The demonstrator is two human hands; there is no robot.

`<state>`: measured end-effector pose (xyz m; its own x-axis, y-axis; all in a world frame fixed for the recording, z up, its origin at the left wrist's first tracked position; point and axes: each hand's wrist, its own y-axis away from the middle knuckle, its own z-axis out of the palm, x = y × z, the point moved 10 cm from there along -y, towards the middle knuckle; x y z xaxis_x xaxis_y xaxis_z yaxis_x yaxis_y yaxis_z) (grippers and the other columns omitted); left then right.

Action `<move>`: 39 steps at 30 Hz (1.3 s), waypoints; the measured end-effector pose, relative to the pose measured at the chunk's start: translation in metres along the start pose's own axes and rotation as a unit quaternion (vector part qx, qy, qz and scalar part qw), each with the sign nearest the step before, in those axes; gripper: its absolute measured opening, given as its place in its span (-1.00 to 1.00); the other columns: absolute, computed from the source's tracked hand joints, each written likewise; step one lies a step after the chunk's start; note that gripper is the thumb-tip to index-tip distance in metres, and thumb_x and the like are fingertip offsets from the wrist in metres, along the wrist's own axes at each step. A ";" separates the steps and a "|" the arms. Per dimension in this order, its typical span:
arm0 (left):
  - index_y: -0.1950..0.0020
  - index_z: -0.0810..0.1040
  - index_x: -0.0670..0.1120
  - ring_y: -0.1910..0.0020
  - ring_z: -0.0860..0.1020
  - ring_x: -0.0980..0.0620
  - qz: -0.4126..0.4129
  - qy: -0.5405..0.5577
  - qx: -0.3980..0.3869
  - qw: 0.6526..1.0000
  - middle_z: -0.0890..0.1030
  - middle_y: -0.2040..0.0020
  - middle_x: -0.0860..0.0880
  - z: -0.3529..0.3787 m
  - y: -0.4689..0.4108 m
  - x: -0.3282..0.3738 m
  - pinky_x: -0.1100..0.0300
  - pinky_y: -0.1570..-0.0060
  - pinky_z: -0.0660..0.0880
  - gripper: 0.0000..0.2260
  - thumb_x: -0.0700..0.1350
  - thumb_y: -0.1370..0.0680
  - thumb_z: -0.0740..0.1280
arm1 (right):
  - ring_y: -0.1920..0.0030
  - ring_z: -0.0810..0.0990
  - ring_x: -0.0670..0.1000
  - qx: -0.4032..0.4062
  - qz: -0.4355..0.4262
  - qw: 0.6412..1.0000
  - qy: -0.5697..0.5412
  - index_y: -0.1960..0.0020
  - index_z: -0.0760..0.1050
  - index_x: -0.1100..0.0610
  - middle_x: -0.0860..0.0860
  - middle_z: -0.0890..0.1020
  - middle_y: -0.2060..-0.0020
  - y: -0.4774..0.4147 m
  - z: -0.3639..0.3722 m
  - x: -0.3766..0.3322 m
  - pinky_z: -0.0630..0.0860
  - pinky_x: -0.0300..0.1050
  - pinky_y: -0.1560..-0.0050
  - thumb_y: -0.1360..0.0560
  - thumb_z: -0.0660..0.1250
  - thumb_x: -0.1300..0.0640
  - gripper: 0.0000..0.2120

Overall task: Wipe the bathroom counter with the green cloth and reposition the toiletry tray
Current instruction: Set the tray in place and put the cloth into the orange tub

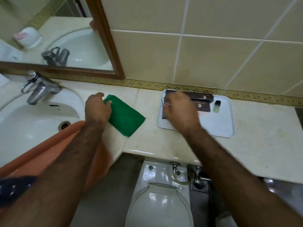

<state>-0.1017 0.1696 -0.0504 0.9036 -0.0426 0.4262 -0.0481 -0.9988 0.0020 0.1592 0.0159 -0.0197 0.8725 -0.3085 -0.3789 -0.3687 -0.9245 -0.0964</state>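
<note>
A folded green cloth (125, 116) lies on the pale marble counter (255, 151), just right of the sink. My left hand (97, 108) grips the cloth's near-left end. A white toiletry tray (218, 126) sits against the back wall to the right, holding dark brown boxes (202, 102) and a small bottle (217, 106). My right hand (182, 112) is blurred over the tray's left part, fingers curled; whether it holds anything I cannot tell.
A white sink (29, 126) with a chrome tap (38, 89) is at the left, a wood-framed mirror (105, 38) above it. An orange basin (49, 153) rests at the sink's front edge. A toilet (157, 194) stands below the counter edge.
</note>
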 end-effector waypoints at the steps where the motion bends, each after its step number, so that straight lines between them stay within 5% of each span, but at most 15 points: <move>1: -0.44 0.49 -0.26 -0.37 0.49 -0.23 -0.002 -0.041 -0.014 0.999 0.54 -0.37 -0.27 0.000 -0.011 -0.012 0.01 -0.41 0.36 -0.56 -0.09 -0.61 0.39 | -0.19 0.56 0.18 -0.025 -0.033 0.999 -0.013 -0.24 0.58 0.20 0.17 0.61 -0.18 -0.003 0.015 -0.034 0.48 0.02 -0.18 -0.61 0.27 0.17 -0.75; 4: -0.38 0.44 -0.34 -0.35 0.47 -0.29 -0.005 -0.111 -0.087 0.990 0.48 -0.35 -0.34 0.016 -0.029 -0.031 -0.04 -0.35 0.39 -0.55 -0.10 -0.60 0.40 | -0.19 0.56 0.16 -0.102 -0.054 0.993 0.029 -0.29 0.54 0.21 0.15 0.62 -0.18 -0.008 0.066 -0.095 0.51 0.00 -0.14 -0.59 0.29 0.24 -0.72; 9: -0.24 0.58 -0.31 -0.23 0.58 -0.25 0.026 -0.113 -0.138 0.984 0.63 -0.23 -0.28 0.037 -0.033 -0.031 0.02 -0.22 0.49 -0.66 -0.07 -0.61 0.40 | -0.19 0.57 0.18 -0.170 0.029 0.978 0.121 -0.29 0.55 0.22 0.17 0.59 -0.18 -0.005 0.116 -0.097 0.53 0.01 -0.12 -0.59 0.35 0.17 -0.71; 14: -0.28 0.63 -0.22 -0.13 0.63 -0.14 -0.006 0.018 -0.138 0.990 0.67 -0.18 -0.18 0.029 -0.027 -0.037 0.09 -0.17 0.56 -0.63 -0.07 -0.52 0.47 | -0.26 0.56 0.20 -0.167 0.132 0.977 0.027 -0.33 0.52 0.26 0.22 0.50 -0.32 -0.004 0.113 -0.086 0.54 -0.01 -0.22 -0.59 0.34 0.21 -0.67; 17: -0.26 0.69 -0.13 0.02 0.61 0.01 -0.008 0.098 -0.098 0.990 0.71 -0.14 -0.09 0.002 -0.018 -0.037 0.24 -0.05 0.51 -0.67 -0.09 -0.51 0.46 | -0.19 0.64 0.18 -0.157 0.191 0.966 -0.080 -0.21 0.61 0.29 0.22 0.65 -0.20 -0.002 0.096 -0.087 0.54 -0.13 -0.12 -0.56 0.36 0.19 -0.73; 21: -0.24 0.70 -0.09 0.07 0.60 0.12 0.006 0.171 0.012 0.985 0.73 -0.10 -0.03 -0.072 -0.013 -0.042 0.33 0.03 0.51 -0.66 -0.14 -0.47 0.46 | 0.01 0.73 0.14 -0.148 0.251 0.897 -0.333 0.04 0.63 0.20 0.16 0.72 0.00 0.014 0.065 -0.110 0.73 0.09 -0.01 -0.42 0.47 0.25 -0.87; 23: -0.25 0.70 -0.08 0.03 0.65 0.08 -0.004 0.193 0.046 0.980 0.73 -0.09 -0.03 -0.105 -0.012 -0.056 0.27 0.02 0.58 -0.64 -0.15 -0.45 0.46 | 0.05 0.76 0.13 -0.177 0.262 0.829 -0.462 0.02 0.55 0.16 0.18 0.69 -0.04 0.032 0.061 -0.133 0.75 0.05 0.13 -0.42 0.44 0.31 -0.83; 25: -0.21 0.71 -0.08 0.03 0.67 0.04 -0.006 0.175 0.041 0.984 0.73 -0.07 -0.04 -0.120 -0.003 -0.071 0.23 0.01 0.61 -0.66 -0.19 -0.44 0.46 | 0.11 0.78 0.12 -0.215 0.261 0.800 -0.495 0.00 0.50 0.15 0.18 0.67 -0.05 0.053 0.068 -0.154 0.73 -0.03 0.21 -0.45 0.42 0.34 -0.80; 30: -0.14 0.73 -0.12 -0.05 0.67 -0.08 -0.037 0.050 -0.020 0.998 0.73 -0.07 -0.11 -0.097 0.035 -0.126 0.22 -0.09 0.54 -0.73 -0.24 -0.46 0.44 | 0.31 0.78 0.06 -0.232 0.251 0.856 -0.388 0.13 0.56 0.11 0.10 0.68 0.07 0.099 0.100 -0.178 0.73 -0.07 0.31 -0.44 0.44 0.35 -0.84; 32: -0.18 0.72 -0.12 -0.09 0.65 -0.13 -0.057 0.011 -0.052 0.997 0.72 -0.11 -0.14 -0.073 0.050 -0.146 0.14 -0.16 0.55 -0.72 -0.24 -0.47 0.44 | 0.22 0.79 0.14 -0.243 0.210 0.895 -0.308 0.13 0.59 0.13 0.12 0.70 0.10 0.109 0.114 -0.183 0.75 0.02 0.18 -0.45 0.42 0.34 -0.88; 36: -0.27 0.64 -0.11 0.22 0.57 -0.01 -0.084 -0.011 -0.084 0.993 0.69 -0.12 -0.14 -0.040 0.073 -0.166 0.16 0.20 0.51 -0.72 -0.23 -0.56 0.39 | -0.06 0.70 0.16 -0.258 0.033 0.965 -0.045 -0.13 0.66 0.22 0.15 0.67 -0.06 0.114 0.128 -0.198 0.67 0.01 -0.10 -0.52 0.41 0.23 -0.80; 39: -0.26 0.60 -0.10 -0.06 0.61 -0.16 -0.032 -0.141 -0.071 0.987 0.63 -0.14 -0.15 -0.049 0.071 -0.149 -0.03 -0.06 0.59 -0.71 -0.13 -0.54 0.41 | -0.15 0.60 0.13 -0.259 -0.033 0.965 0.031 -0.28 0.59 0.16 0.11 0.57 -0.15 0.116 0.124 -0.201 0.63 0.02 -0.13 -0.53 0.48 0.06 -0.64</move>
<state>-0.2604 0.1066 -0.0696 0.9883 -0.0037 0.1527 -0.0279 -0.9872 0.1567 -0.0984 -0.0017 -0.0687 0.9119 -0.2424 -0.3312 -0.1154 -0.9258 0.3600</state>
